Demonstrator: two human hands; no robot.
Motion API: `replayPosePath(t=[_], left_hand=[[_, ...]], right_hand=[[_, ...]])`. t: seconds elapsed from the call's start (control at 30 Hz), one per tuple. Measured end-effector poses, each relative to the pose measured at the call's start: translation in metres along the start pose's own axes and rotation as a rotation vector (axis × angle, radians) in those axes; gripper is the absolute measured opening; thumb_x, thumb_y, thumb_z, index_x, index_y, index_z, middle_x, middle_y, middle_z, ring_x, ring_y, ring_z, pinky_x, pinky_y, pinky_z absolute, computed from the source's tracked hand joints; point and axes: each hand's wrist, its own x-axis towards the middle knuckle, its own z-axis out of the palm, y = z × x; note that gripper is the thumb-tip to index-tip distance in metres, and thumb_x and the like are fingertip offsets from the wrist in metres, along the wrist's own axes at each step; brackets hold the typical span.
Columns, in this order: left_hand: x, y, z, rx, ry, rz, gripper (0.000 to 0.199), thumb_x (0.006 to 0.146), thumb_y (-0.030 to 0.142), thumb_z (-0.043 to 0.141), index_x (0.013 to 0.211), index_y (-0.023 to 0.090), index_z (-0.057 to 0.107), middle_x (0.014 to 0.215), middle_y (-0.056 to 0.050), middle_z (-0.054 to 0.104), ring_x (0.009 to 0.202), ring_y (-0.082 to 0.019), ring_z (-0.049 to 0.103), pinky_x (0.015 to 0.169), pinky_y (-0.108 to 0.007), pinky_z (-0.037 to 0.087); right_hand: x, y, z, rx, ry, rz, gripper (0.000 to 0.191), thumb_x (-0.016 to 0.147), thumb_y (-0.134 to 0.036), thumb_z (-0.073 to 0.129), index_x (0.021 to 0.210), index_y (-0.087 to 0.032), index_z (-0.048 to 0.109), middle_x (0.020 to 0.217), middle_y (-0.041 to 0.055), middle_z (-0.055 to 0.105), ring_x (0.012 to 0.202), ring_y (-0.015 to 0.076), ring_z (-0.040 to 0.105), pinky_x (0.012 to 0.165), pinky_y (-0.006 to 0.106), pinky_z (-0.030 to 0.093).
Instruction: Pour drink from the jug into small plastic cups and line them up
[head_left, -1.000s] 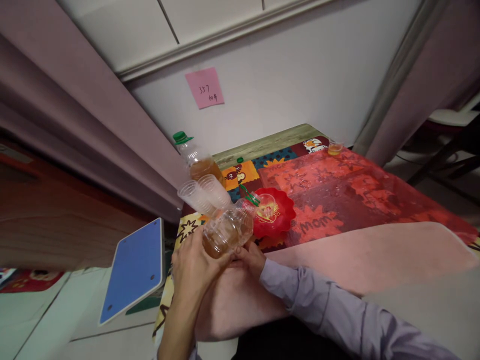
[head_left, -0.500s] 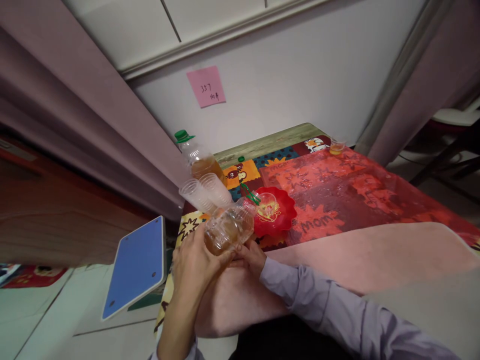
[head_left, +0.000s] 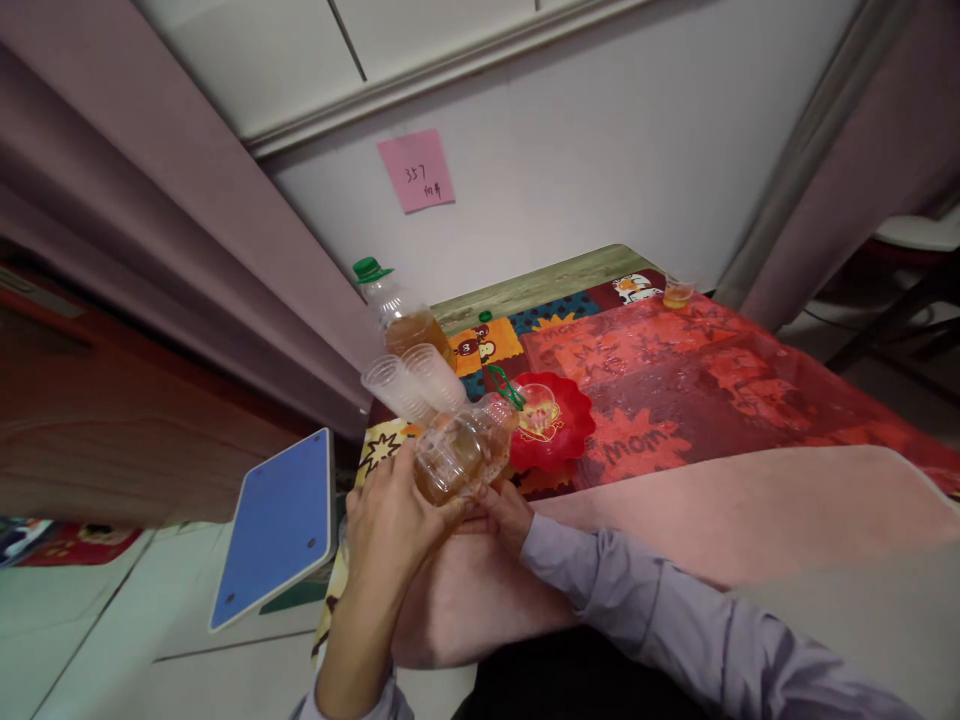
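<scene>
A clear plastic bottle (head_left: pixel 461 455) with amber liquid lies tilted over the table, its neck pointing up and right toward the red scalloped bowl (head_left: pixel 566 430). My left hand (head_left: pixel 394 515) is wrapped round the bottle's base end. Against its lower side, my right hand (head_left: pixel 506 515) has its fingers closed; the bottle partly hides them. A green plastic loop (head_left: pixel 506 387) shows at the neck, overlapping the bowl's edge. Inside the bowl is something clear, perhaps a cup. Behind the bottle, two stacks of clear plastic cups (head_left: pixel 431 375) lean to the left.
A larger bottle (head_left: pixel 412 325) with a green cap and amber liquid stands at the back left. A small green cap (head_left: pixel 485 316) lies near it. At the far right corner is a cup (head_left: pixel 677 293) with some liquid. A pink cloth (head_left: pixel 712 510) covers the table's near edge.
The bottle is tipped slightly more, with amber liquid now showing nearer its neck. Both hands keep their hold, and the whole view has shifted a little.
</scene>
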Motion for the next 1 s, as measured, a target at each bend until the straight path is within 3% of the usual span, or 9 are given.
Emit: replayPosePath(t=[0.17,1.0], left_hand=[[-0.002,0.010,-0.011,0.036,-0.074,-0.039,0.083,0.087,0.059,0.075,0.157,0.020,0.053,0.151,-0.021,0.071,0.141,-0.044,0.066,0.113,-0.056,0.050],[-0.003,0.022,-0.026,0.091,-0.121,-0.031,0.078,0.089,0.057,0.075,0.155,0.021,0.053,0.155,-0.020,0.069,0.142,-0.044,0.065,0.110,-0.056,0.051]], right_hand=[[0.001,0.000,0.000,0.020,-0.011,0.019,0.093,0.062,-0.093,0.088,0.123,-0.026,0.067,0.114,0.0098,0.084,0.099,0.0327,0.083,0.097,0.057,0.065],[0.001,0.004,0.000,0.097,-0.029,0.022,0.092,0.064,-0.090,0.090,0.127,-0.028,0.064,0.116,0.0089,0.083,0.098,0.0318,0.083,0.096,0.057,0.065]])
